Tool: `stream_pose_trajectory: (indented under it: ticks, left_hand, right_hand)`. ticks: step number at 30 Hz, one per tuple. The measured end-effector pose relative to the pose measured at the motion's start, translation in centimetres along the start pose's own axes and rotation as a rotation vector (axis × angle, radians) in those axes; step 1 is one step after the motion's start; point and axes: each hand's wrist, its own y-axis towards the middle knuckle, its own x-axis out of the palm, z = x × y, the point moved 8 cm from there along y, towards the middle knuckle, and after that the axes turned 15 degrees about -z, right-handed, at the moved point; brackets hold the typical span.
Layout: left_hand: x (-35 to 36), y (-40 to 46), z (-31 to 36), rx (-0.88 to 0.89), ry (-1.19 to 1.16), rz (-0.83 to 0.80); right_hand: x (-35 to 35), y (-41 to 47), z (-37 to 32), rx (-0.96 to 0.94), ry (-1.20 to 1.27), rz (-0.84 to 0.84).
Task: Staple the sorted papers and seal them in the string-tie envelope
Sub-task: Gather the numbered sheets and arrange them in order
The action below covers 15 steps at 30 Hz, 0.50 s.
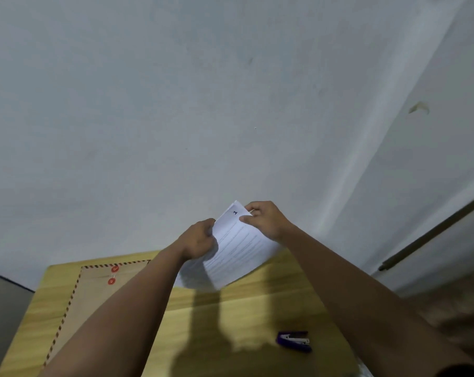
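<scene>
Both my hands hold a stack of white lined papers (238, 251) up above the far edge of the wooden table (257, 303). The top sheet carries a "1" near its upper corner. My left hand (200, 240) grips the stack's left edge; my right hand (265, 220) pinches its top corner. A brown string-tie envelope (94, 289) with a striped border and two red discs lies flat on the table at the left, partly hidden under my left forearm. A small purple stapler (294, 341) rests on the table at the lower right, untouched.
A pale wall fills the upper view behind the table. A dark rod (434, 232) leans along the wall at the right. The table's left edge borders a grey surface (5, 308).
</scene>
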Motion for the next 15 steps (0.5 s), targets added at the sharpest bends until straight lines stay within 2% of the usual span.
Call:
stream_pose_trajectory:
  ticks: [7, 10, 12, 15]
  left_hand:
    - [-0.3, -0.3, 0.4, 0.067, 0.007, 0.112]
    - [-0.8, -0.8, 0.1, 0.073, 0.008, 0.247]
    - [-1.6, -1.5, -0.7, 0.059, -0.058, 0.395]
    - [-1.8, -2.0, -2.3, -0.008, -0.31, 0.531]
  right_hand:
    - [-0.6, -0.7, 1.9, 0.07, 0.048, 0.013]
    - [-1.4, -1.1, 2.7, 0.116, 0.064, 0.0]
    - [-2.2, -1.9, 3.7, 0.139, 0.104, 0.01]
    - [-2.7, -3.0, 5.6, 0.13, 0.373, 0.05]
